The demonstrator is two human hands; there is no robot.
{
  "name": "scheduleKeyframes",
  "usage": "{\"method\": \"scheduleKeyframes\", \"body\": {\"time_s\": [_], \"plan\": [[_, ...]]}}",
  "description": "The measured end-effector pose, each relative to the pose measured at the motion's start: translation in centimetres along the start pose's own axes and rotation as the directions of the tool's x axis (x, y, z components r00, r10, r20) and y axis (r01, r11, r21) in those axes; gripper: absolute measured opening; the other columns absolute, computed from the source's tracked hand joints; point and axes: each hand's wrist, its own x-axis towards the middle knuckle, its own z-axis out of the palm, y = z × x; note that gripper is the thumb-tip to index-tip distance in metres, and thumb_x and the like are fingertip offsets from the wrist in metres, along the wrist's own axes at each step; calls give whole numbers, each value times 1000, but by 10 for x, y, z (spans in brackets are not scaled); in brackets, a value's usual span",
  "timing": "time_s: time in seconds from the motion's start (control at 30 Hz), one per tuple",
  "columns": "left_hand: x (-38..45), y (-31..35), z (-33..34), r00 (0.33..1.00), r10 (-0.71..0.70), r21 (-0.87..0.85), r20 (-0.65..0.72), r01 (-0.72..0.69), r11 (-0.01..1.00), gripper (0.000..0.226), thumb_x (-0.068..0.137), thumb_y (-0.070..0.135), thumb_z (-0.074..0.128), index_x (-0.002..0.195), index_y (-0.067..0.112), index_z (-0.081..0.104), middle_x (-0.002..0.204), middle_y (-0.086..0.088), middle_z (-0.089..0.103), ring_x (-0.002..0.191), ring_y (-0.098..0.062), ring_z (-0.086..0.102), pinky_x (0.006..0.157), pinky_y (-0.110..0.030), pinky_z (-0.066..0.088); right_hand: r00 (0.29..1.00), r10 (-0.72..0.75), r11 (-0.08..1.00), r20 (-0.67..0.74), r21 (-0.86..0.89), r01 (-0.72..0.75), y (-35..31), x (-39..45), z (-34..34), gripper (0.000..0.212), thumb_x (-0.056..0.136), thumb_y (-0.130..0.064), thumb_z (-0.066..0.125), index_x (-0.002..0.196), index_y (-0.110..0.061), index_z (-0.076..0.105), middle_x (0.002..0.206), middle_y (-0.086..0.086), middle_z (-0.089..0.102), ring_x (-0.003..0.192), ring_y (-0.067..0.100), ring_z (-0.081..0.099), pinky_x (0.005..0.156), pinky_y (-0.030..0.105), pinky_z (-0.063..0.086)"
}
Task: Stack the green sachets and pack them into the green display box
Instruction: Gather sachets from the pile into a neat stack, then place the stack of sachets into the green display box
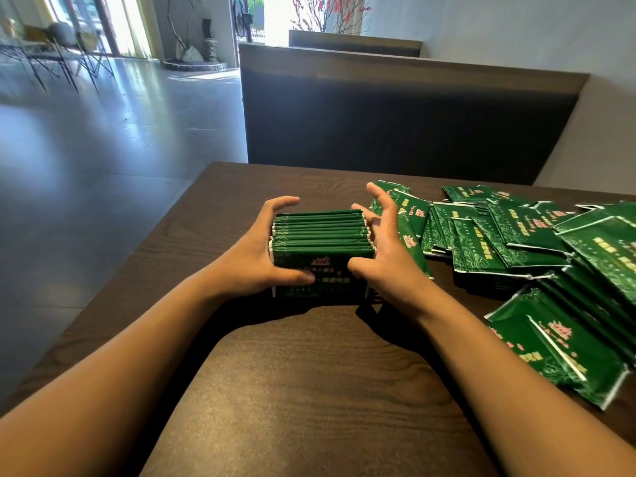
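Daylight pours in from the windows [103,22] and doorway [272,12] at the far left, blown out to white. Glare streaks across the glossy floor [103,108]. The tabletop [309,373] sits dimmer, with soft shadows pooling under both forearms near its front edge. The centre is sharp; the frame's edges bend and smear, and the far room goes soft.

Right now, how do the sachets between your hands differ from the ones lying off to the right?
The sachets in the stack stand on edge, packed tight and squared up; the loose sachets lie flat, overlapping at odd angles. The left hand and right hand grip the stack at its two ends; nothing touches the loose ones. Both lots are green, with the same printed pattern, on the same table.
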Motion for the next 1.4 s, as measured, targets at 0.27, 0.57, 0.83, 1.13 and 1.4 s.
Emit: {"method": "scheduleKeyframes", "body": {"time_s": [0.27, 0.57, 0.83, 1.13, 1.4], "plan": [[-4, 5, 1, 999, -13, -29, 43, 15, 999, 124, 64, 17, 91, 156, 40, 11, 137, 10, 53, 122, 3, 61, 94, -12, 51, 999, -16, 996, 49, -91, 20, -1, -1, -5, 99, 85, 16, 58, 153, -36, 7, 126, -3, 41, 93, -2, 62, 74, 19, 57], [-2, 0, -6, 989, -103, -40, 103, 108, 993, 130, 69, 14, 90, 159, 44, 2, 140, 15, 52, 120, 7, 61, 90, -9, 51, 990, -17, 988, 140, -153, 38, 1, -4, -10, 108, 84, 13, 69, 157, -27, 0, 125, -23, 33, 84, -43, 39, 70, -6, 38], [3, -6, -9, 999, -36, 0, -18, 36, 999, 84, 71, -2, 90, 142, 13, 47, 130, 1, 68, 123, -9, 65, 102, -25, 54, 993, -47, 981, 107, -180, 66, 11, 2, -14, 118, 77, 0, 84, 158, -29, 3, 123, -30, 34, 98, -41, 38, 84, -9, 30], [4, -6, -8, 998, -36, -10, -47, 35, 999, 75, 73, 3, 91, 135, 12, 51, 128, -1, 69, 121, -12, 66, 105, -35, 54, 990, -137, 945, 46, -295, 144, 13, 4, -8, 109, 71, 7, 83, 155, -24, 19, 116, -28, 44, 97, -25, 53, 79, -1, 41], [-13, 10, -10, 994, -86, -20, -73, 85, 996, 71, 70, -3, 91, 128, 8, 52, 121, -7, 72, 113, -15, 70, 96, -32, 58, 980, -169, 881, 107, -430, 199, -3, 7, -7, 106, 66, 3, 88, 150, -21, 27, 113, -22, 46, 94, -10, 54, 81, -4, 37]]}}
